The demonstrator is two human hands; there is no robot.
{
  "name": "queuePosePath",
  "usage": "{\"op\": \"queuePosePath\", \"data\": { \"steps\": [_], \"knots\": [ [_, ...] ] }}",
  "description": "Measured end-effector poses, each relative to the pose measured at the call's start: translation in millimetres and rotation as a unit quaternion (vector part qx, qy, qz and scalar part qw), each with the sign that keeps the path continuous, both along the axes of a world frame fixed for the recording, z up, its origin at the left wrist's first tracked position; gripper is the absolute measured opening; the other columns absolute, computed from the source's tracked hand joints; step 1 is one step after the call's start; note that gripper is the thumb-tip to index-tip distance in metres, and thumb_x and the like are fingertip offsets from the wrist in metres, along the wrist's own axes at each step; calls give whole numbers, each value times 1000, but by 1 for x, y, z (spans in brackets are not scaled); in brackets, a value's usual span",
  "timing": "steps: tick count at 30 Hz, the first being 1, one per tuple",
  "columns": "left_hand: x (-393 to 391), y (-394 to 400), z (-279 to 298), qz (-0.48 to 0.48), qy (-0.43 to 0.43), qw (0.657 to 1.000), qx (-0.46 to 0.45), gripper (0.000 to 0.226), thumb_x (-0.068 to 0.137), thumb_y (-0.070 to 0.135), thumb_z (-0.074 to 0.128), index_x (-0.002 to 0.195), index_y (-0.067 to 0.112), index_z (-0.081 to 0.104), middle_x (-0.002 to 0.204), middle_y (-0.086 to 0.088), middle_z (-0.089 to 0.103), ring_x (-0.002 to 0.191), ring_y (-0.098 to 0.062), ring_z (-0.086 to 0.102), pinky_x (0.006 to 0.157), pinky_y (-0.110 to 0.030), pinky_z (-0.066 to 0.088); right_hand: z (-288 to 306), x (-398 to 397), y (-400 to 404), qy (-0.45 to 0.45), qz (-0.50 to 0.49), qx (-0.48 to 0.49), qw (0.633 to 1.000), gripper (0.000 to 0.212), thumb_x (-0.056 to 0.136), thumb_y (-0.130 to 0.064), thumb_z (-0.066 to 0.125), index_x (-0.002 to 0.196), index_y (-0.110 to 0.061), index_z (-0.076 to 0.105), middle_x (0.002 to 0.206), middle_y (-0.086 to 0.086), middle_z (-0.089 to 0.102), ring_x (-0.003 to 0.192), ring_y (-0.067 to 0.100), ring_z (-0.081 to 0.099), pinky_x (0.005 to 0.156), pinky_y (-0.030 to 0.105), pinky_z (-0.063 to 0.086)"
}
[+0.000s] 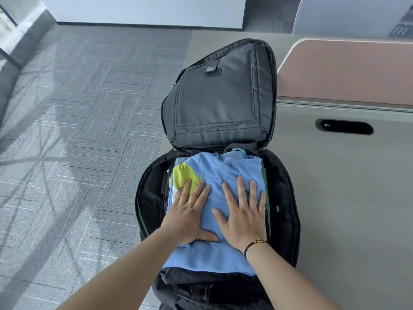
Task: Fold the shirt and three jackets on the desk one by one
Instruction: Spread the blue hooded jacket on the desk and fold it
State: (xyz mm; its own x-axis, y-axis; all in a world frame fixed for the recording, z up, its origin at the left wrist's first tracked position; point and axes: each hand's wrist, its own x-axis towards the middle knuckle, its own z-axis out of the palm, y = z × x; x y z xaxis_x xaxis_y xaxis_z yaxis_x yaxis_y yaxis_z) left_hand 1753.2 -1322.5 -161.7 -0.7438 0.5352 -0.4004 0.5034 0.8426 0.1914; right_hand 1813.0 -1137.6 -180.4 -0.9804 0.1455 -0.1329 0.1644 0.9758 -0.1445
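Both hands lie flat on a folded blue jacket [223, 173] stuffed in an open black backpack [221, 97] at the desk's [335, 198] left edge. Left hand [190, 217] has fingers straight and close, tips touching the yellow patch [183, 175]. Right hand [242, 217] has fingers spread wide, pressing the jacket's middle.

Head view, steeply down, close over desk [335, 198]

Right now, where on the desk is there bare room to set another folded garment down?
The desk is bare right of the backpack, below the cable slot, and behind the flap beside the divider. The backpack is crowded: both hands press the blue garment filling it.
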Motion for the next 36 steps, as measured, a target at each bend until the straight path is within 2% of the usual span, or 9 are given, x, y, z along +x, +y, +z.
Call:
{"op": "queuePosePath", "data": {
  "steps": [6, 10, 14, 16, 18, 22, 27, 32, 36],
  "knots": [
    [10, 2, 10, 10, -9, 1000, -26, 131, 66, 97, 42, 155, 29, -27, 162, 8, -34, 148, -29, -33, 125, -48, -10, 9, 5, 8, -34, 22, -20, 999, 75, 95, -74, 21, 159, -42, -2, 166, -2, -25, 152, 33, -21, 123, 60, 0],
    [13, 6, 28, 29, -39, 999, -20, 118, 78, 82, 54, 160, 30, -13, 165, 8, -23, 152, -27, -23, 126, -50, -2, 30, 6, 9, -95, 32, -38, 994, 70, 99, -67, 25, 157, -44, -7, 163, -5, -32, 151, 31, -25, 123, 56, -6],
    [5, 7, 59, 39, -62, 997, 2, 80, 94, 59, 56, 159, 29, 22, 168, 5, 12, 155, -21, 10, 117, -46, 34, 60, 12, 8, -114, 12, -94, 989, 55, 105, -42, 35, 158, -36, 20, 169, -3, -9, 156, 26, -3, 124, 51, 13],
    [-3, 7, 76, 37, -64, 997, 1, 64, 96, 59, 53, 151, 29, 40, 158, 6, 36, 141, -19, 39, 104, -41, 46, 80, 14, 8, -128, -17, -143, 981, 48, 106, -35, 38, 153, -29, 35, 168, -2, 14, 152, 21, 20, 119, 44, 29],
    [-6, 10, 90, 37, -69, 997, 2, 56, 96, 60, 51, 143, 29, 50, 144, 7, 52, 123, -16, 56, 96, -39, 50, 99, 19, 9, -144, -57, -188, 970, 42, 106, -35, 40, 146, -25, 47, 159, -5, 35, 138, 18, 44, 106, 37, 42],
    [2, 22, 114, 6, -60, 997, 49, 45, 99, 54, 51, 137, 30, 55, 131, 13, 62, 104, -13, 62, 87, -35, 53, 135, 43, 5, -91, -137, -191, 968, 32, 102, -38, 45, 128, -27, 60, 125, -7, 66, 105, 21, 63, 85, 33, 49],
    [29, 41, 137, -38, -108, 980, 160, 35, 97, 53, 52, 125, 35, 63, 118, 15, 67, 97, -11, 63, 79, -33, 54, 183, 101, -18, 40, -265, -167, 949, 20, 99, -36, 46, 100, -28, 64, 78, -8, 65, 75, 20, 61, 69, 34, 53],
    [79, 55, 153, -108, -128, 959, 230, 25, 98, 47, 52, 103, 31, 70, 99, 11, 70, 91, -15, 65, 81, -38, 56, 204, 174, -47, 83, -364, -124, 919, 20, 99, -38, 47, 96, -27, 65, 78, -6, 68, 74, 21, 63, 67, 33, 54],
    [125, 67, 154, -193, -155, 935, 253, 34, 96, 61, 46, 86, 35, 66, 89, 17, 69, 93, -10, 65, 87, -37, 54, 210, 242, -64, 116, -461, -106, 873, 27, 99, -41, 46, 99, -23, 66, 84, -3, 72, 80, 24, 66, 72, 37, 57]
  ]
}}
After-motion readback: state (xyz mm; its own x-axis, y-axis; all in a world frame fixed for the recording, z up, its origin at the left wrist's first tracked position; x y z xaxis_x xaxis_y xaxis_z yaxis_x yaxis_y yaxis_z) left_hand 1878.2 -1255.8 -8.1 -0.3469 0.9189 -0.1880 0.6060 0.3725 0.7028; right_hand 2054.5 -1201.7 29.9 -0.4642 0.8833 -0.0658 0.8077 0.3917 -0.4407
